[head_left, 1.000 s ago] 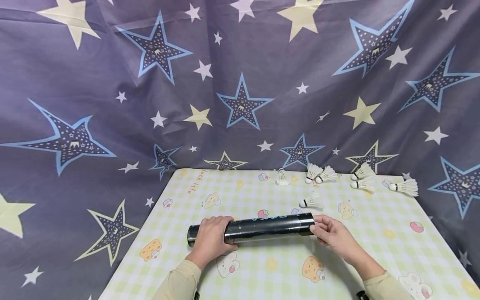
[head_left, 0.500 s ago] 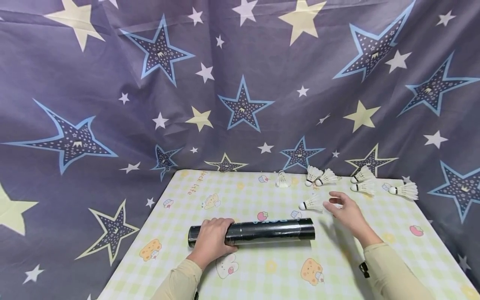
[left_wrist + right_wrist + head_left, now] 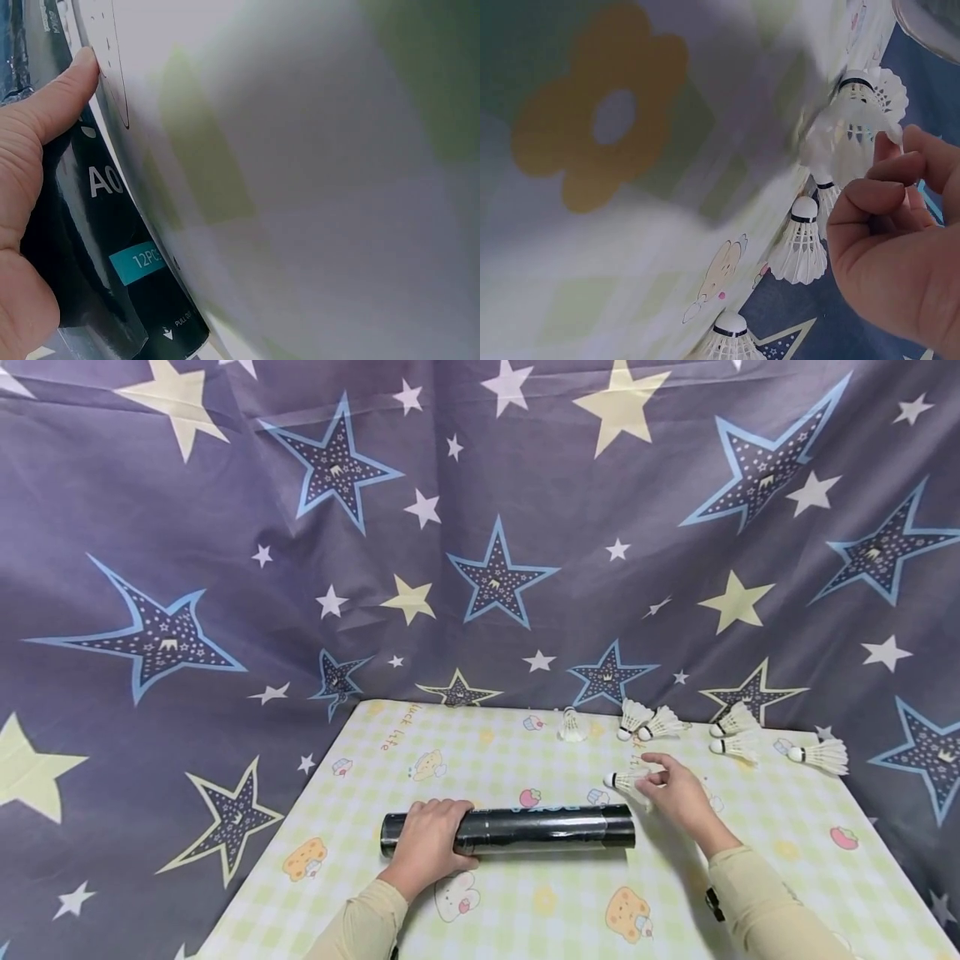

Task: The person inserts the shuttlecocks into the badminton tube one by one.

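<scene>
My left hand grips a black shuttlecock tube near its left end. The tube lies on its side, and its "12PCS" label shows in the left wrist view. At the tube's upper right, my right hand has thumb and fingers at the feather skirt of a white shuttlecock lying with its cork to the left. In the right wrist view the curled fingers meet the edge of that shuttlecock's pale skirt.
Several more shuttlecocks lie along the back of the table: a lone one, a pair, another pair and one at the far right. A star-print cloth hangs behind the checked tablecloth.
My right hand has left the tube's right end and moved up to the near shuttlecock. My left hand keeps its grip on the tube, and the view has shifted slightly.
</scene>
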The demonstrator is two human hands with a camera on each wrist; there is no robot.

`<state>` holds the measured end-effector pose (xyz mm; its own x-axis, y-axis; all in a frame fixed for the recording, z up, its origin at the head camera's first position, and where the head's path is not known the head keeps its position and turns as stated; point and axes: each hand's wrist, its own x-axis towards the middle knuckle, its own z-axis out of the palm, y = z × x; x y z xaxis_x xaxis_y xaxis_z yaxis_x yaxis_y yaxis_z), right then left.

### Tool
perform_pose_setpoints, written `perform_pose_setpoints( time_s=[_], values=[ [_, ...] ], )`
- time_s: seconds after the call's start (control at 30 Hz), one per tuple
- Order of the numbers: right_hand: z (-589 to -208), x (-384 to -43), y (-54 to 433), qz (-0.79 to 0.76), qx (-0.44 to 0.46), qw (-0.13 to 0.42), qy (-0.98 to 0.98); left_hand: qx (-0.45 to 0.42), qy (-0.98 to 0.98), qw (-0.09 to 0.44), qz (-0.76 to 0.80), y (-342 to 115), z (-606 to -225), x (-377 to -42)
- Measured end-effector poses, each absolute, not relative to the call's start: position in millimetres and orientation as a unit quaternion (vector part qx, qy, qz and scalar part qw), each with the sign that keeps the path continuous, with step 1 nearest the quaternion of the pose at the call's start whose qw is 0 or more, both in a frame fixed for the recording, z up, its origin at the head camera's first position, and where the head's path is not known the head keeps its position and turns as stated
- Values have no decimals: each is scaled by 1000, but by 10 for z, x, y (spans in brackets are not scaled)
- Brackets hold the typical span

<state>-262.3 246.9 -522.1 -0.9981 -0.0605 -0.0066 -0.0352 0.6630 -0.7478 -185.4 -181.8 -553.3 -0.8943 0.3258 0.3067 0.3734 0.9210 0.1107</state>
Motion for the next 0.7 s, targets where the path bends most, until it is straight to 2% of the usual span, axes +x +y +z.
perform_pose_setpoints(
  time_s=[0.33,0.5,0.7],
  values=[
    [-5321,-2598,2453,-377,-70,-7,924,-187,-970,133,-83,-1798,-5536,-1875],
    [-5322,-2548,2519,-376,-48,-6,925,-183,-973,119,-77,-1835,-5504,-1894],
    [-5221,-2441,2644,-408,5,-12,913,-137,-977,141,-80,-1912,-5377,-1920]
  ],
)
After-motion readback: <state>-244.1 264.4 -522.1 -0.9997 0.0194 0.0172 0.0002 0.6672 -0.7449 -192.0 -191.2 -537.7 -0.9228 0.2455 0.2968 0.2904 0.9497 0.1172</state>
